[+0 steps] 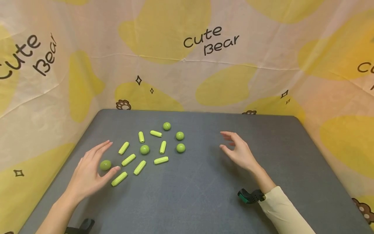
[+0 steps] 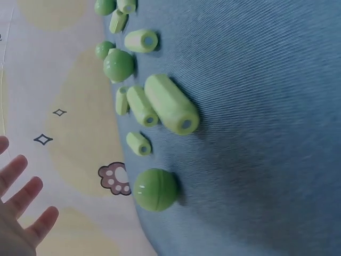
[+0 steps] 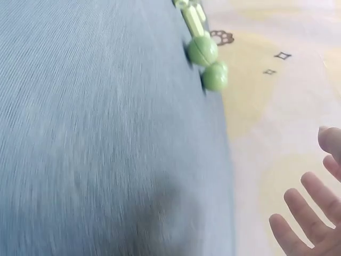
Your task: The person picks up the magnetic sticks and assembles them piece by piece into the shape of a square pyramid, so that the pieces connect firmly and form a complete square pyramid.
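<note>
Seen from above, a green ball (image 1: 105,165) sits at two o'clock from the middle of my left hand (image 1: 87,177), framed between its thumb and fingers, which I hold spread. A light green stick (image 1: 119,179) lies at three o'clock, near the thumb tip. Other balls (image 1: 144,149) and sticks (image 1: 128,160) scatter farther toward two o'clock on the gray table (image 1: 198,198). My right hand (image 1: 239,152), fingers also spread, has the nearest ball (image 1: 180,148) well apart at nine o'clock.
</note>
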### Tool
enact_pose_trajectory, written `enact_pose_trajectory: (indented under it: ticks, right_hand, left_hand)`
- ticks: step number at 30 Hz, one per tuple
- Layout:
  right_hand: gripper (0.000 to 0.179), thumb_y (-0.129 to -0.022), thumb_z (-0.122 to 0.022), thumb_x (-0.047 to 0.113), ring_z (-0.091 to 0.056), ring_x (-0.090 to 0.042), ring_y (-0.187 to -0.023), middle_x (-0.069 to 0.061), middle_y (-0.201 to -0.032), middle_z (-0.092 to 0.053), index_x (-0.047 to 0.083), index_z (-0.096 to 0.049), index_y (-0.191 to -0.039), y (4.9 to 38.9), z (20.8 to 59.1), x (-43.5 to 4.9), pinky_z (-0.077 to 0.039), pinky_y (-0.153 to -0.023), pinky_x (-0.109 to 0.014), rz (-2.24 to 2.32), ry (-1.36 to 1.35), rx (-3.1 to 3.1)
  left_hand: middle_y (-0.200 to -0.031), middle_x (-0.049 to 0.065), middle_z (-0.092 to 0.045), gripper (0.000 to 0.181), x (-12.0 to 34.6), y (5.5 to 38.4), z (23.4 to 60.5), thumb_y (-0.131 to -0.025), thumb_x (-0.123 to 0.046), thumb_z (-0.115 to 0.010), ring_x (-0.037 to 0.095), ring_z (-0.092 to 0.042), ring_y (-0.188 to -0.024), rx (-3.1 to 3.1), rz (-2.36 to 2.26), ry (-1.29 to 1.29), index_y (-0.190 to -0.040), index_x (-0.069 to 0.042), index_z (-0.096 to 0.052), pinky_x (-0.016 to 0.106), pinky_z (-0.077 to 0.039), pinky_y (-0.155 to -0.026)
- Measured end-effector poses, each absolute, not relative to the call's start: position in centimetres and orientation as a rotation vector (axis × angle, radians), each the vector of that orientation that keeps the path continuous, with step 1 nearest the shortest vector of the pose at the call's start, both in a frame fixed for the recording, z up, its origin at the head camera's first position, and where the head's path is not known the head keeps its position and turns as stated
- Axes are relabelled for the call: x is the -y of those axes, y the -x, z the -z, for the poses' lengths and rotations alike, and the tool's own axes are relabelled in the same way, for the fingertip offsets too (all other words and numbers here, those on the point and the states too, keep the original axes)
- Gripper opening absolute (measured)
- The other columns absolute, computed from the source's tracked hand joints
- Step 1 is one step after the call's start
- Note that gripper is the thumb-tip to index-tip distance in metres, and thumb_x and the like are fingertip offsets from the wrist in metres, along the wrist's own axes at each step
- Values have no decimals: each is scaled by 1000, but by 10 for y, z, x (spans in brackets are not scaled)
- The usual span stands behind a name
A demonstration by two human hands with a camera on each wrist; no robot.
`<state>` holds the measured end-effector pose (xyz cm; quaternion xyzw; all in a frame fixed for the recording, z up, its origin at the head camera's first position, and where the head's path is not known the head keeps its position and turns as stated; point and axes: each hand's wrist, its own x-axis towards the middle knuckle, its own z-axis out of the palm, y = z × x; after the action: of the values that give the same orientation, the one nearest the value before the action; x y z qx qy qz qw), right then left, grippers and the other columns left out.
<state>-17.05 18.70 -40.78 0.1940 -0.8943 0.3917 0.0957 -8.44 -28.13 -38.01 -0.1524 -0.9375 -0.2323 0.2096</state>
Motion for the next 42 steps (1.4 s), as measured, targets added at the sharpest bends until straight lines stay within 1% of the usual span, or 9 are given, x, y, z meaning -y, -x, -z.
enact_pose_trajectory:
  ticks: [8, 15, 19, 22, 24, 28, 30, 38, 42]
  right_hand:
    - [46, -85, -66, 18, -54, -21, -111, -3, -123, -55, 15, -50, -128, 177, 420, -154, -47, -89, -41, -1278, -585, 2663]
    - [40, -86, -65, 18, -56, -21, -109, -5, -120, -57, 12, -53, -124, 183, 427, -128, -49, -86, -39, -1388, -586, 2654]
    - [38, -86, -64, 18, -57, -20, -109, -4, -120, -57, 13, -54, -123, 186, 430, -115, -49, -87, -37, -1422, -578, 2676]
    - [38, -87, -64, 19, -57, -20, -110, -2, -120, -57, 13, -54, -123, 189, 433, -105, -49, -87, -36, -1429, -593, 2696]
    - [39, -86, -64, 19, -57, -20, -110, -2, -120, -57, 12, -54, -124, 190, 435, -98, -49, -87, -36, -1438, -603, 2706]
    - [41, -86, -65, 19, -58, -21, -108, -2, -120, -57, 10, -54, -124, 193, 437, -86, -49, -86, -34, -1444, -622, 2718]
    - [41, -85, -66, 18, -59, -22, -107, -3, -120, -57, 9, -54, -124, 195, 438, -81, -50, -86, -34, -1441, -636, 2718]
    - [38, -83, -67, 15, -59, -20, -106, -4, -116, -59, 11, -57, -120, 199, 444, -66, -51, -81, -32, -1365, -666, 2740]
    - [37, -82, -68, 15, -61, -20, -101, -6, -111, -60, 9, -59, -117, 200, 447, -60, -50, -82, -33, -1313, -694, 2739]
  left_hand:
    - [-131, 9, -48, 75, 280, 66, 397, -69, -21, -78, 33, -42, -116, 2622, 735, 350, -136, -19, -45, 52, -34, -84]
    - [-123, 4, -53, 65, 280, 54, 413, -71, -25, -78, 25, -46, -110, 2654, 751, 235, -130, -20, -51, 48, -36, -82]
    - [-116, 2, -57, 60, 282, 54, 422, -68, -24, -80, 13, -48, -108, 2615, 728, 225, -123, -17, -57, 34, -36, -82]
    - [-111, 1, -59, 58, 283, 53, 427, -66, -23, -81, 7, -49, -100, 2605, 710, 214, -119, -15, -59, 27, -36, -77]
    - [-109, 0, -60, 57, 284, 53, 430, -66, -25, -81, 10, -53, -96, 2629, 704, 193, -118, -15, -60, 29, -39, -74]
    - [-108, 2, -61, 55, 284, 52, 433, -68, -30, -80, 25, -61, -91, 2700, 706, 148, -117, -14, -60, 46, -44, -72]
    - [-108, 4, -61, 53, 284, 53, 434, -69, -31, -80, 29, -62, -90, 2722, 709, 135, -116, -13, -60, 51, -44, -71]
    - [-105, 7, -63, 50, 284, 55, 434, -70, -31, -79, 29, -65, -86, 2820, 718, 48, -113, -13, -62, 50, -45, -67]
    - [-102, 8, -65, 47, 283, 58, 433, -69, -29, -79, 26, -64, -83, 2844, 720, 31, -110, -12, -63, 48, -46, -67]
